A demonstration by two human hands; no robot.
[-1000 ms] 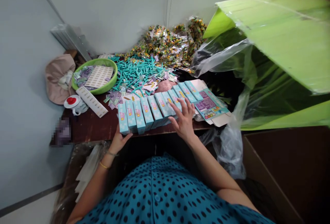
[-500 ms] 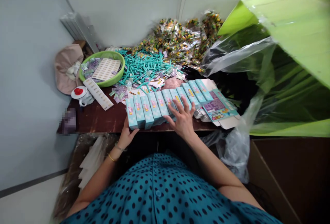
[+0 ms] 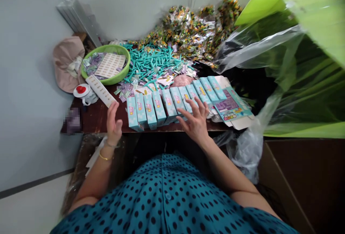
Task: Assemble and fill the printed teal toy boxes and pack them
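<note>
Boxes: we see a row of teal boxes (image 3: 167,104) lying side by side along the near edge of the dark table (image 3: 94,121), centre of the frame.
Left hand: our left hand (image 3: 113,123) is raised just left of the row's end box, fingers up, grip released, nothing in it.
Right hand: our right hand (image 3: 196,121) rests with fingers spread on boxes right of centre, grip released, clasping none.
Behind: a green bowl (image 3: 118,79) of paper slips at upper left, then a heap of teal sticks (image 3: 152,61) and foil-wrapped sweets (image 3: 194,29).
Right: a flattened carton (image 3: 233,109) beside the row's right end.
</note>
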